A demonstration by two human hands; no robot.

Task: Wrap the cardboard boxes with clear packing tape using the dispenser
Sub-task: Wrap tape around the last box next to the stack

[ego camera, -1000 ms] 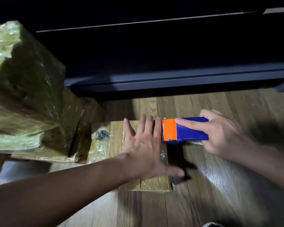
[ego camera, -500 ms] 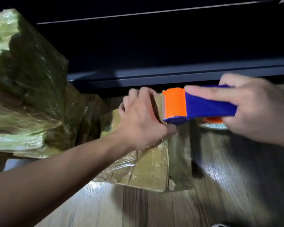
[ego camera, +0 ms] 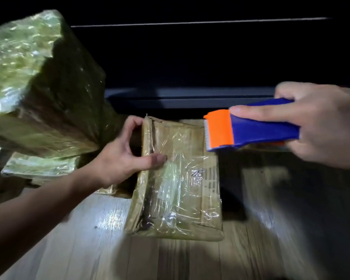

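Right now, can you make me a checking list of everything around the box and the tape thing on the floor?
Surface: wooden floor, with bright glare patches.
Job's things: small box lying flat, crinkled clear tape across its top; blue and orange tape dispenser by its far right corner, contact unclear; big wrapped boxes stacked at the left.
Clutter: nothing seen.
Hands: left hand grips the small box's left edge, thumb on top; right hand holds the tape dispenser.
Cables: nothing seen.
Surroundings: dark furniture behind, dim room.
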